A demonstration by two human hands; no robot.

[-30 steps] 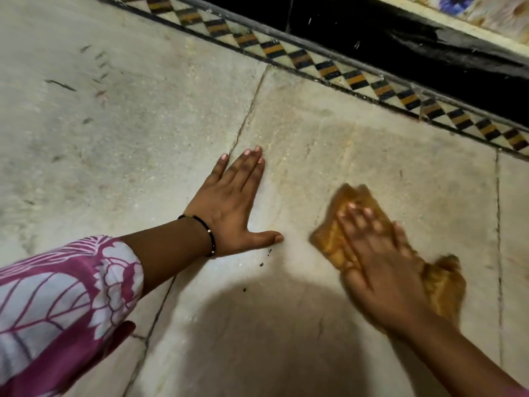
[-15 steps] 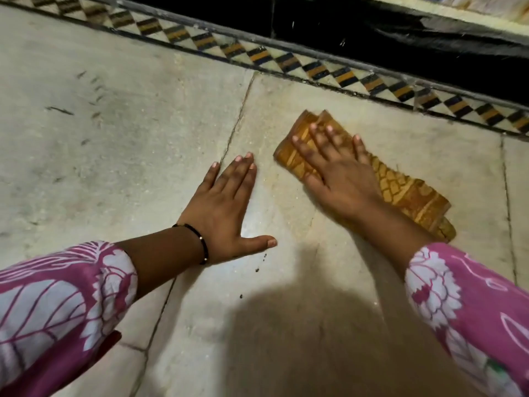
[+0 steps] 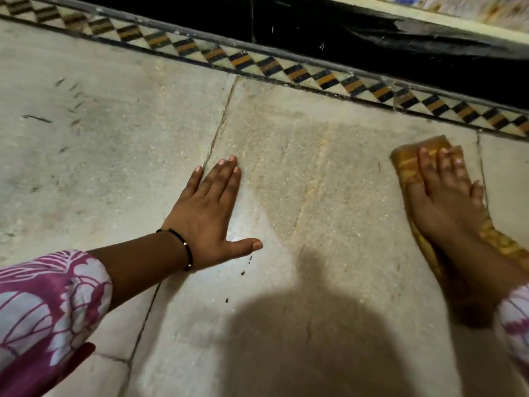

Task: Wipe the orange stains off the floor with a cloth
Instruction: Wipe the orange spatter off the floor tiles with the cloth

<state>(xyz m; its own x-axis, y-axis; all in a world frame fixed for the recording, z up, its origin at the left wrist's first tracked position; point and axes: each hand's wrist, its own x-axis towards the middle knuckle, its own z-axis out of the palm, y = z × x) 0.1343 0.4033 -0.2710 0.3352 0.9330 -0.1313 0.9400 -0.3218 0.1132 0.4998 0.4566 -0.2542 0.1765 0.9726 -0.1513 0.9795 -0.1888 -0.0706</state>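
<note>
We press the cloth (image 3: pixel 408 167) flat under our straight-fingered right hand (image 3: pixel 446 202) and should sweep it firmly across the yellowish stain (image 3: pixel 289 173); our left hand (image 3: pixel 209 216), fingers spread and holding nothing, braces on the floor (image 3: pixel 100 133).

a: what's on the floor (image 3: pixel 114 138)?
b: pale stone slabs, a faint orange smear (image 3: pixel 289 173) (mid-slab), dark specks (image 3: pixel 243 272), the cloth (image 3: pixel 406 167) and left hand (image 3: pixel 207 216) lying flat.

Pink-and-white leaf-print sleeves (image 3: pixel 48 305); thin black beaded bracelet (image 3: pixel 183 247) on left wrist
</note>
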